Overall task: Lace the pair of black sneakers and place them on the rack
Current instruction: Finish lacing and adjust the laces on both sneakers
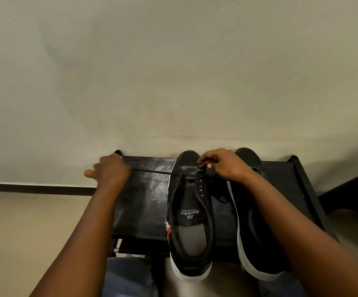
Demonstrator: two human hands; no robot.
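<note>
plain wall behind rack [144, 198]; left hand [111, 170] grips lace [152, 172] taut, right hand [223, 165] pinches by eyelets of sneaker [190, 211]. lace prob thin, limp; hold near tip.

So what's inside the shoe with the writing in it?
Inside the left shoe you can see a black insole with white "Sports" lettering and a grey heel patch. No foot. The toe end is hidden under the tongue.

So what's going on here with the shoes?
A person is lacing a pair of black sneakers that sit on top of a black rack by the wall. The left hand pulls a black lace out taut to the side, while the right hand pinches at the eyelets near the toe of the left sneaker. The right sneaker lies beside it.
</note>
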